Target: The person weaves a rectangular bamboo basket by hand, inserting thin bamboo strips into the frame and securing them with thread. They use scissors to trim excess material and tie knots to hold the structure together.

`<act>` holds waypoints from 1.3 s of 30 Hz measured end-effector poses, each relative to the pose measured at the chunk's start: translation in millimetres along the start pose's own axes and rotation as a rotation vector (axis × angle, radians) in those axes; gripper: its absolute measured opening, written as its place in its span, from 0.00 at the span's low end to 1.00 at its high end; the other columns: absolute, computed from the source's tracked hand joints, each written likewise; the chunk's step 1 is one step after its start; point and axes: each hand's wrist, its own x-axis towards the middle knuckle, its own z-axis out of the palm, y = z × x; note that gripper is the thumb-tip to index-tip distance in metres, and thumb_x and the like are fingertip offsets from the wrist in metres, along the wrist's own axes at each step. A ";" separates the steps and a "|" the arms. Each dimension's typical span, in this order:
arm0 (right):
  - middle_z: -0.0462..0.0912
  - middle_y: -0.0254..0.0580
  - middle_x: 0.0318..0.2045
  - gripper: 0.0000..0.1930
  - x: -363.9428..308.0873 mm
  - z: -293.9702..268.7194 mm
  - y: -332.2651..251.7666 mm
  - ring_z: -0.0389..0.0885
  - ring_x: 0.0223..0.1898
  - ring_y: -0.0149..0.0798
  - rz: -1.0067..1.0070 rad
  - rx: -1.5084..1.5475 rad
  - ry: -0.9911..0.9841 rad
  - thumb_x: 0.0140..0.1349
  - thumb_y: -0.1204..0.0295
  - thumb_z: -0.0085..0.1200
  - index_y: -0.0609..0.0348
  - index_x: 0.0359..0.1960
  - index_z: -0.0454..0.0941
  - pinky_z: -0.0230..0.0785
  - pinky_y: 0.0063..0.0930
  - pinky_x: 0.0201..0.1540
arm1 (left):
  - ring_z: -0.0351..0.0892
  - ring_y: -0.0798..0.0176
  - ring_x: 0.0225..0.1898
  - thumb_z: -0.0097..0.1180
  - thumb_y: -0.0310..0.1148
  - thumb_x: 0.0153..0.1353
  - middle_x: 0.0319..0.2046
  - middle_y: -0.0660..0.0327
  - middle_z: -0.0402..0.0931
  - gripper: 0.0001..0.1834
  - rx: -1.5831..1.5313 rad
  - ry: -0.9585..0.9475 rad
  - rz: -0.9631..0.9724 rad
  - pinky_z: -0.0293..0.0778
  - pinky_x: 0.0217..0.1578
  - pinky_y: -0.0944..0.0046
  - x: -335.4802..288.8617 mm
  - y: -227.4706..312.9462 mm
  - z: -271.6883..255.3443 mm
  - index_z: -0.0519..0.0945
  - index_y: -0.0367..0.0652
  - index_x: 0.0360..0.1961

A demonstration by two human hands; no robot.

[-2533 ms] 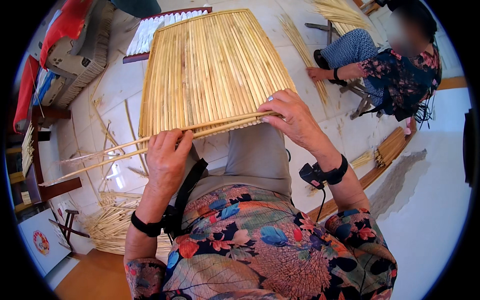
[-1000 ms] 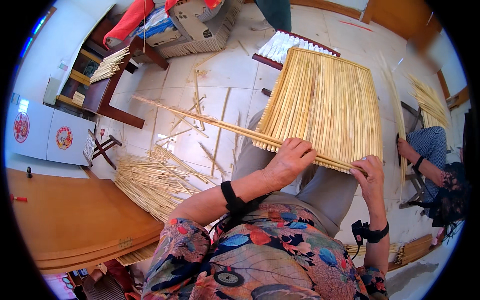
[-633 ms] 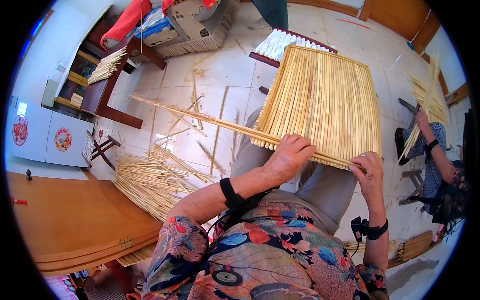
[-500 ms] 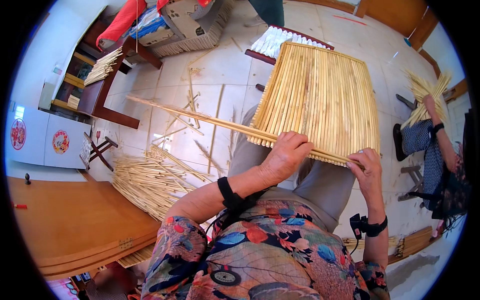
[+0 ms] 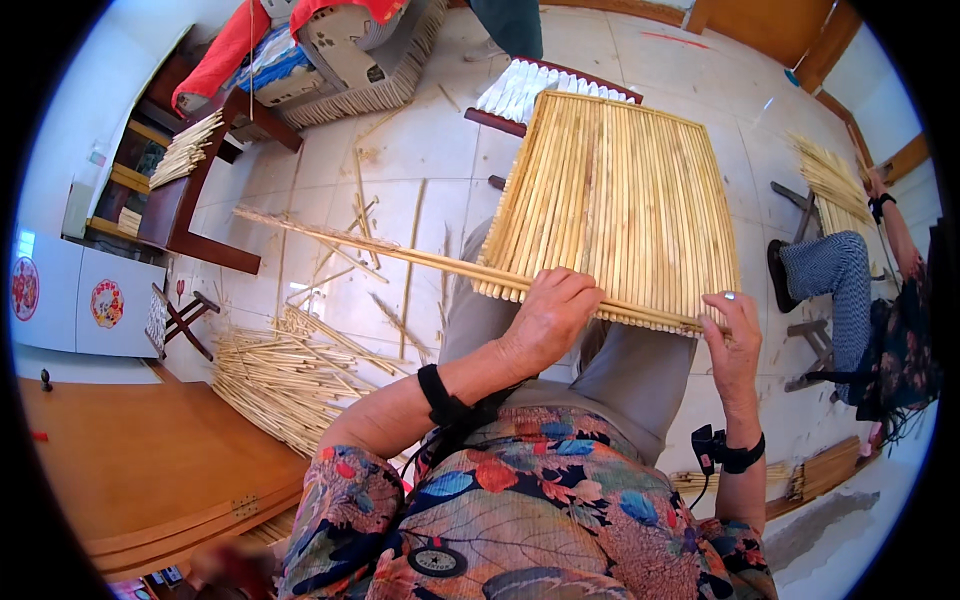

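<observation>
Across my lap lies a mat of pale, straight plant stalks [image 5: 625, 190] set side by side. A few long stalks [image 5: 430, 258] with a feathery tip at the far left run along its near edge. My left hand [image 5: 555, 312] is closed over these long stalks, pressing them to the edge near its middle. At the near right corner, my right hand [image 5: 735, 335] has its thumb and fingers around the mat's edge, by the cut ends of the long stalks. The underside of the mat and part of my right fingers' grip are hidden.
A pile of loose stalks [image 5: 285, 385] and scattered ones cover the floor at left. Beyond the mat stands a low table [image 5: 500, 122] with white items. At right, another person's hand [image 5: 877, 182] is by a stalk bundle [image 5: 830, 180]. A wooden panel [image 5: 150, 460] fills the lower left.
The whole scene has shifted slightly left in view. My right fingers have moved up a little over the mat's corner. At right, the other person's hand has moved farther away.
</observation>
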 end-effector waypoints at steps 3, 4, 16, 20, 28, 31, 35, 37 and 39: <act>0.75 0.46 0.40 0.12 -1.2 -3.7 -4.3 0.75 0.44 0.46 0.000 -0.009 0.015 0.55 0.82 0.59 0.61 0.42 0.80 0.70 0.34 0.46 | 0.74 0.54 0.42 0.59 0.21 0.51 0.39 0.57 0.76 0.13 0.010 0.007 0.000 0.67 0.44 0.57 -2.1 -3.8 1.4 0.79 0.38 0.39; 0.75 0.46 0.40 0.12 -3.0 -3.7 -7.0 0.75 0.43 0.46 0.025 0.014 0.009 0.55 0.82 0.59 0.61 0.42 0.80 0.70 0.33 0.45 | 0.74 0.53 0.42 0.59 0.21 0.51 0.39 0.57 0.76 0.12 0.010 0.015 0.001 0.67 0.44 0.57 -1.7 -4.5 1.8 0.79 0.38 0.39; 0.77 0.42 0.36 0.12 -26.4 -11.2 7.9 0.76 0.41 0.46 -0.002 -0.160 0.194 0.52 0.81 0.61 0.57 0.39 0.81 0.69 0.35 0.45 | 0.74 0.52 0.43 0.58 0.20 0.50 0.39 0.55 0.76 0.13 0.051 0.011 -0.020 0.68 0.46 0.55 1.5 -2.8 1.8 0.80 0.40 0.39; 0.77 0.39 0.36 0.12 -32.1 -11.3 11.6 0.75 0.43 0.44 0.005 -0.155 0.194 0.52 0.80 0.62 0.55 0.39 0.81 0.67 0.36 0.49 | 0.74 0.51 0.44 0.61 0.18 0.49 0.41 0.54 0.76 0.15 0.039 -0.036 -0.077 0.69 0.46 0.55 2.0 0.2 0.8 0.80 0.39 0.41; 0.76 0.37 0.37 0.14 -25.9 1.9 8.2 0.74 0.44 0.44 -0.080 -0.149 0.167 0.49 0.79 0.64 0.53 0.39 0.81 0.65 0.37 0.52 | 0.74 0.49 0.45 0.61 0.18 0.51 0.41 0.53 0.76 0.15 0.025 -0.077 -0.123 0.69 0.47 0.55 1.7 2.5 -2.3 0.80 0.38 0.42; 0.75 0.37 0.36 0.15 -21.1 4.9 6.1 0.73 0.44 0.44 -0.121 -0.165 0.142 0.48 0.78 0.65 0.53 0.39 0.81 0.65 0.37 0.51 | 0.74 0.49 0.45 0.61 0.18 0.52 0.41 0.53 0.76 0.15 0.025 -0.084 -0.127 0.69 0.47 0.55 1.5 1.8 -4.0 0.80 0.38 0.42; 0.74 0.38 0.36 0.17 -16.9 8.1 5.1 0.73 0.43 0.44 -0.152 -0.164 0.102 0.46 0.78 0.65 0.54 0.41 0.79 0.65 0.38 0.50 | 0.74 0.49 0.45 0.60 0.19 0.54 0.41 0.53 0.76 0.13 0.041 -0.096 -0.109 0.71 0.47 0.56 3.9 3.7 -4.8 0.80 0.38 0.43; 0.74 0.38 0.36 0.18 -15.0 8.7 3.9 0.73 0.42 0.44 -0.158 -0.166 0.083 0.46 0.78 0.65 0.54 0.41 0.79 0.64 0.38 0.50 | 0.74 0.49 0.44 0.60 0.20 0.56 0.41 0.53 0.76 0.12 0.046 -0.097 -0.109 0.71 0.46 0.57 3.9 4.4 -5.6 0.79 0.38 0.43; 0.73 0.38 0.36 0.19 -13.3 9.2 2.2 0.73 0.42 0.44 -0.170 -0.173 0.072 0.46 0.79 0.65 0.54 0.42 0.79 0.64 0.38 0.50 | 0.74 0.49 0.44 0.60 0.20 0.56 0.41 0.53 0.76 0.12 0.048 -0.097 -0.109 0.71 0.46 0.57 3.6 4.7 -5.7 0.79 0.38 0.43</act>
